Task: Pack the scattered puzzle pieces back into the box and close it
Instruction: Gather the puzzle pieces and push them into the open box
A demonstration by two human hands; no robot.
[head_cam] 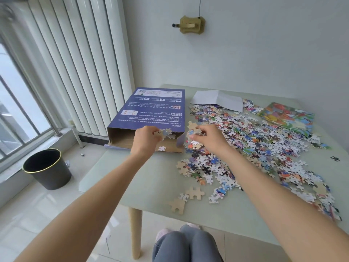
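Head view: one frame, looking down over two bare forearms to a pale green bench (pixel 117 178) set in a room corner.
Box: one blue box (pixel 151 110) lies flat on the bench's far left part, printed side up, its near end open with the brown inside showing.
Left hand: the left hand (pixel 146 138) is at the open mouth of the box, fingers curled and pinching a small cluster of pieces (pixel 166 133).
Right hand: the right hand (pixel 207 136) is just right of the box mouth, fingers curled round a small handful (pixel 194 132) of pieces, over the near edge of the pile.
Loose piece in box: one white piece (pixel 162 148) lies on the box's open flap.
Pile: too many pieces to count; the pile (pixel 264 146) spreads over the right half of the bench, from the far side to the near right edge.
Larger tan pieces: two lie face down near the bench's front, well apart from the box (pixel 195 192) (pixel 177 205).
Stray dark piece: one sits alone at the far right (pixel 334 158).
Paper: one folded white sheet (pixel 217 99) lies at the far edge of the pile.
Picture sheet: one colourful sheet (pixel 287 118) lies at far right.
Bin: one black bin (pixel 48 169) stands on the floor, left of the bench.
Radiator: one white radiator (pixel 75 63) stands behind the box.
Knees: two, in grey trousers (pixel 187 244), at the bottom edge.
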